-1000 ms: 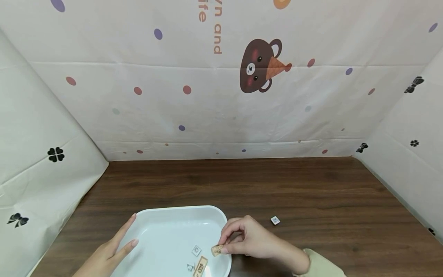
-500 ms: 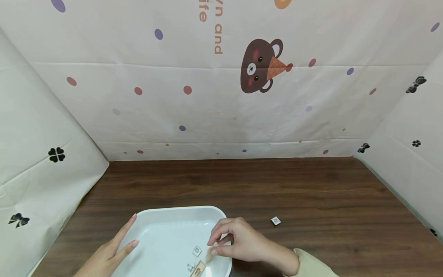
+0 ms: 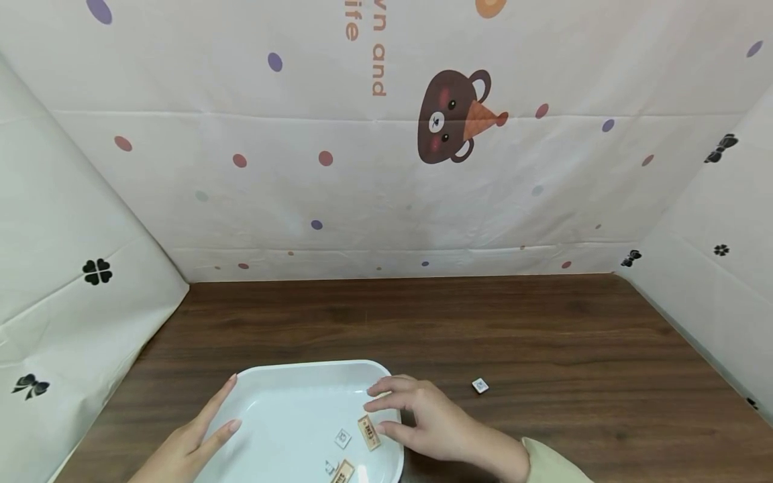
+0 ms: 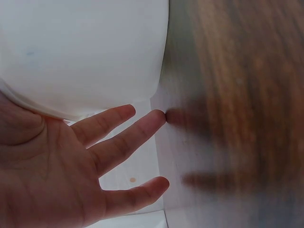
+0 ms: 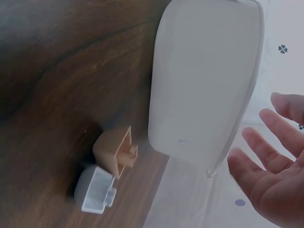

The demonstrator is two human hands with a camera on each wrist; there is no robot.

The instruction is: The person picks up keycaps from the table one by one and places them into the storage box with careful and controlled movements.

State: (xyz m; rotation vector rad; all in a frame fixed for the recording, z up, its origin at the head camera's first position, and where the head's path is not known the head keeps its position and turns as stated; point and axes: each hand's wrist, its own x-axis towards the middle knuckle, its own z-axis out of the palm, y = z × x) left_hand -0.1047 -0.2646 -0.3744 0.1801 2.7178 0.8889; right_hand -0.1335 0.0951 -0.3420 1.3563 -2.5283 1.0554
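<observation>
A white tray point(image 3: 278, 422) lies near the front of the table. My left hand point(image 3: 184, 443) rests at its left rim with fingers straight and spread, holding nothing. Over the tray's right rim my right hand point(image 3: 431, 422) has its fingers parted and loosely bent, with nothing gripped. Close to its thumb tip, a tan keycap point(image 3: 369, 433) with dark lettering lies in the tray. Beside that are a white keycap point(image 3: 343, 439), a second tan keycap point(image 3: 342, 472) cut off by the frame edge, and a small white piece point(image 3: 330, 467).
On the wooden table point(image 3: 543, 335) right of the tray sits one white keycap point(image 3: 480, 386). The right wrist view shows a brown keycap point(image 5: 107, 148) and a white keycap point(image 5: 92, 192) tipped on their sides outside the tray. A printed white sheet point(image 3: 272, 201) stands behind the table.
My right hand moved left over the tray with the tan keycap, then let go of it and parted its fingers. The keycap now lies in the tray. My left hand stayed put.
</observation>
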